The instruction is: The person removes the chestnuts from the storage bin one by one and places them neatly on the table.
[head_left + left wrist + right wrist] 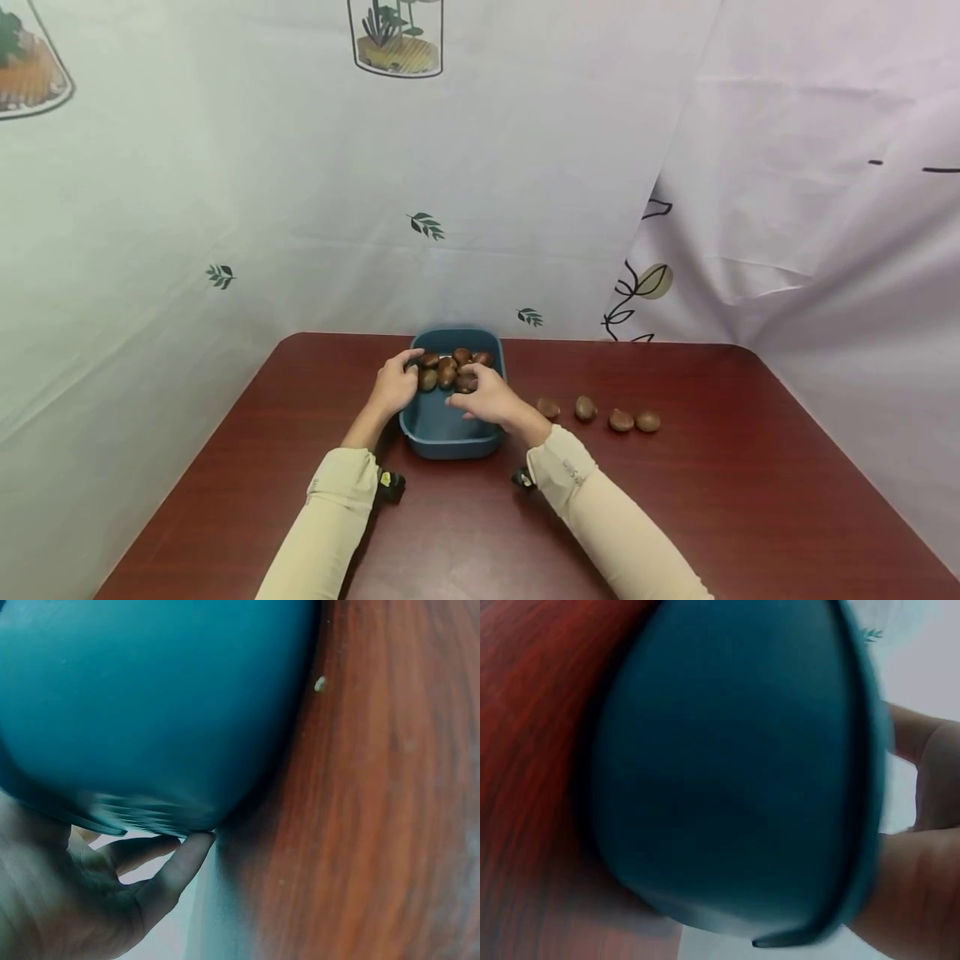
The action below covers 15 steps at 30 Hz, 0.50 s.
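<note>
A blue plastic bin [442, 446] stands on the table with several brown chestnuts [447, 372] gathered toward its far half. My left hand [392, 387] holds the bin's left side. In the left wrist view, fingers [180, 870] of that hand reach down along the outside of the wall. Over the bin's right side is my right hand [487, 397], thumb and fingers spread apart above the chestnuts. A dark chestnut [467, 383] shows in the gap between them. The bin's wall [735, 765] hides the fingertips in the right wrist view.
On the dark red wooden table [712, 500], several more chestnuts [585, 408] lie in a loose row right of the bin. A white printed cloth [480, 167] hangs behind the table and along its sides.
</note>
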Available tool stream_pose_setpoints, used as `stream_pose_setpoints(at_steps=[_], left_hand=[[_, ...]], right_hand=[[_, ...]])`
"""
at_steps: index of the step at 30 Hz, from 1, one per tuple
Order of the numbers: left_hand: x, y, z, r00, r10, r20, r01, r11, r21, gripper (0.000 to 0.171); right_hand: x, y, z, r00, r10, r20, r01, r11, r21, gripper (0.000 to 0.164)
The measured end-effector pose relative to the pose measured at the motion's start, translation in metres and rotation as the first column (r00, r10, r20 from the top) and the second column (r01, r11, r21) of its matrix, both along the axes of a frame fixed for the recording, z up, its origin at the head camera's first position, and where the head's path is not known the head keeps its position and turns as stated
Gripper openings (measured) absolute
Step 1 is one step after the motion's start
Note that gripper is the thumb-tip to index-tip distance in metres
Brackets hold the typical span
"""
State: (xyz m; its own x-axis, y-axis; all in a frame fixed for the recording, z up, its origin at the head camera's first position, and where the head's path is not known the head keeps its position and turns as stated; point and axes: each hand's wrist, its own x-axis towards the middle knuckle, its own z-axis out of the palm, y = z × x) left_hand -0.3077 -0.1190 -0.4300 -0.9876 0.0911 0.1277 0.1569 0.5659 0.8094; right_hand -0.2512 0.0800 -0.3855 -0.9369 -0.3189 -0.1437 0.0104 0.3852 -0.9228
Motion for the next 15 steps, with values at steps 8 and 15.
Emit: stream_pose_setpoints(at_steps=[8,15], left_hand=[[0.0,0.0,0.001,1.0,0.002,-0.007,-0.002,1.0,-0.007,0.042],[0.0,0.0,0.0,1.0,-0.002,0.013,0.002,1.0,0.008,0.042]], right_hand=[[-0.005,-0.015,-0.007,0.983,-0.165,-0.076,0.173,0.979,0.106,0.072],[-0.015,-0.024,-0.016,0.975,-0.217,-0.05,0.222,0.957,0.185,0.067]])
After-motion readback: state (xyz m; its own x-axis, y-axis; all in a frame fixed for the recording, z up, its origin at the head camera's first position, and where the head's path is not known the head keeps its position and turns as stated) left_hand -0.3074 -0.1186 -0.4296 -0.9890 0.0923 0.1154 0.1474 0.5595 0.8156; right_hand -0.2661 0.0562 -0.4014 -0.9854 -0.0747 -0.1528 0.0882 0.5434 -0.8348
